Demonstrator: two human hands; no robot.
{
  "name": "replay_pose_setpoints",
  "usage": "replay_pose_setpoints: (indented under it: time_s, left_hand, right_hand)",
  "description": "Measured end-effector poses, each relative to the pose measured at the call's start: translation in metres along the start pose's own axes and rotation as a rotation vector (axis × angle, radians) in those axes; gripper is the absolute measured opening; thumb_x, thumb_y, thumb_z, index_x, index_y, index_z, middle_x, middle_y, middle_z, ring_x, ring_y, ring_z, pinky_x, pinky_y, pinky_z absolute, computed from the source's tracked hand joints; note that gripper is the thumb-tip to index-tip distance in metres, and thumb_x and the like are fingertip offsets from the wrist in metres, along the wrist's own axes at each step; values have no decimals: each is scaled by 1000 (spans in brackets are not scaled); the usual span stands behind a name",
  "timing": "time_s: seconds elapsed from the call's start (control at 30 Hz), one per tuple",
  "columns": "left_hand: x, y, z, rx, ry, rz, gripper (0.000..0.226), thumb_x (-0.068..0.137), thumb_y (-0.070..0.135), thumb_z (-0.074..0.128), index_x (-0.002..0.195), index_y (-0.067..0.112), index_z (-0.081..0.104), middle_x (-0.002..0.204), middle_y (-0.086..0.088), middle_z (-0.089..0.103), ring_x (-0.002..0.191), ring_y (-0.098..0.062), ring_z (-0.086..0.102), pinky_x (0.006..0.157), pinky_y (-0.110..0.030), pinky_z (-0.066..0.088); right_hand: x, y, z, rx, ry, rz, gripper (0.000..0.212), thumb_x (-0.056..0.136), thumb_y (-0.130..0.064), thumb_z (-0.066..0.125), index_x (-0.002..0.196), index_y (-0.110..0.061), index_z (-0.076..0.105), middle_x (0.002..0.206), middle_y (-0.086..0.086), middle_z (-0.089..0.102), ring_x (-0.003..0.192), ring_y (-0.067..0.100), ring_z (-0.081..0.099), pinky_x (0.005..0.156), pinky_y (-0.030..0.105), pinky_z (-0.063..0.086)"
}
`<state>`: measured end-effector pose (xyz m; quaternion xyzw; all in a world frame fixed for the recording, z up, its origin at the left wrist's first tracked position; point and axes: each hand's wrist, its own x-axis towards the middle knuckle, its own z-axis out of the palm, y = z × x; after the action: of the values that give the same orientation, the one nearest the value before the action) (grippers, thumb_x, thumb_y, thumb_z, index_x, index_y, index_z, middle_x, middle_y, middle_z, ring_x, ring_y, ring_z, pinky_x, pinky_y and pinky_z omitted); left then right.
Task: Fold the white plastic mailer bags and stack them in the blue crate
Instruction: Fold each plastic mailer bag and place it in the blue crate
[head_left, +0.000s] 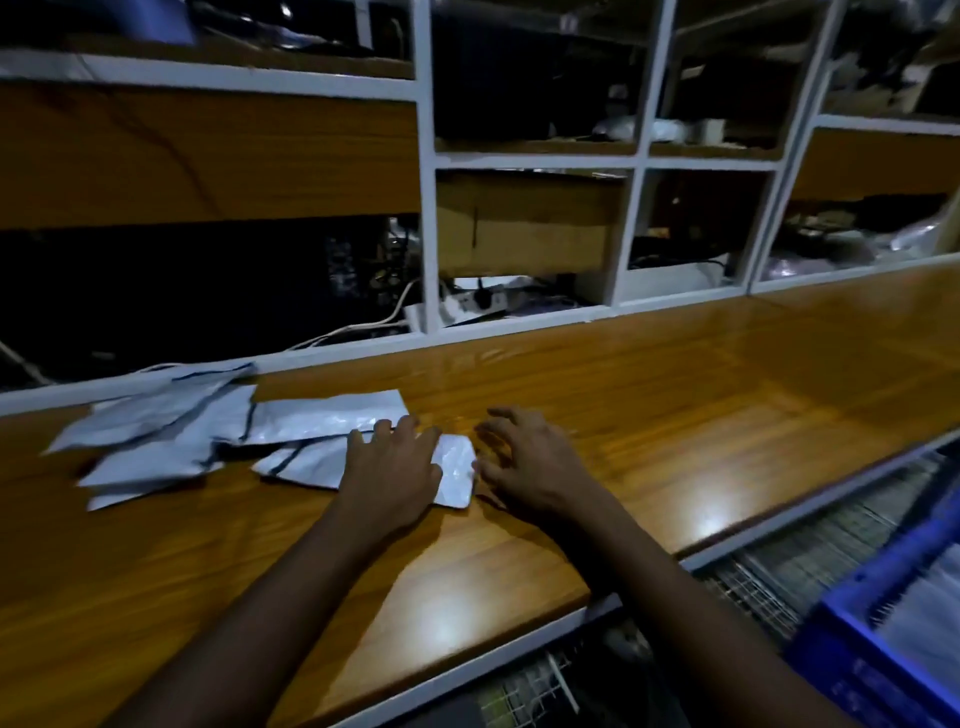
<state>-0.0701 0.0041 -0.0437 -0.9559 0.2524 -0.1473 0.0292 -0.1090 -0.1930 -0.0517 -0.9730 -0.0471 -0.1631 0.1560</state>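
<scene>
Looks partway done: pressing one mailer bag (457, 467) onto the counter (675, 389) with flat left hand (395, 467), right hand (530, 462) spread empty beside; leaves an unfolded pile (156, 441), blue crate (852, 639) (whitish contents, blurred) well apart

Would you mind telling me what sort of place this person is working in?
Probably a packing bench in a stockroom: white mailer bags lie loose on a wooden counter, white-framed shelving behind holds a cardboard box and cables, and a blue crate sits at the lower right.
</scene>
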Motion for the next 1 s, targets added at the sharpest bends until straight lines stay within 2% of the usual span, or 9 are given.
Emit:
replay_pose_setpoints:
  time_s: [0.07,0.13,0.37,0.47,0.6,0.67,0.73,0.9,1.0]
  left_hand:
    - [-5,-12,7,-41,-51,-31,51,95,40,38,145,29,40,147,-2,42,129,-31,42,98,-51,38]
    - [-9,-18,13,-47,-65,-37,54,97,41,40,149,28,34,151,-2,36,132,-30,38,100,-49,36]
    - [-8,-10,17,-7,-40,66,68,85,49,20,138,22,53,138,-7,55,114,-33,53,88,-46,43]
    - [0,7,16,-78,-15,154,59,92,38,24,138,16,52,140,-9,53,116,-35,50,92,-47,44]
    - [12,26,16,-153,117,272,44,85,19,39,115,9,68,110,-14,69,92,-39,61,76,-48,52]
    - [18,29,15,24,118,253,44,82,24,42,118,16,67,118,-12,66,101,-37,57,80,-46,45]
    - [23,27,16,123,108,196,49,85,34,38,124,19,64,133,-14,58,115,-40,51,94,-52,39]
    - [33,13,27,52,-42,89,71,90,56,12,148,26,41,153,-13,39,136,-41,36,107,-62,25]
    - [38,3,34,16,-104,89,66,96,62,10,156,33,17,163,-6,18,147,-36,18,114,-61,14]
  right_hand:
    - [5,-12,9,-46,-82,-36,68,81,-67,54,139,-31,52,154,-1,39,137,25,37,107,45,35]
    - [7,-18,17,-78,-151,-52,80,72,-76,49,140,-36,49,157,-2,35,140,24,34,110,47,30]
    - [9,-4,5,-118,-198,46,76,67,-62,44,139,-38,49,158,-1,32,141,28,30,109,50,28]
    - [3,12,-4,-104,-191,150,74,68,-58,39,138,-37,50,158,0,33,139,29,34,107,50,29]
    - [-6,35,-11,-176,-182,225,75,73,-60,32,142,-32,44,154,3,36,136,31,35,106,53,27]
    - [-8,46,-12,-259,-180,262,72,78,-61,30,143,-31,41,151,5,39,133,35,38,103,53,28]
    - [-8,53,-10,-315,-163,278,61,88,-57,34,142,-28,40,148,9,40,131,37,39,101,54,29]
    - [-1,39,-4,-248,-128,140,62,94,-56,21,149,-29,32,161,9,24,146,34,22,114,58,17]
    - [11,27,3,-229,-150,33,60,99,-58,26,152,-30,29,163,8,20,148,32,17,118,58,13]
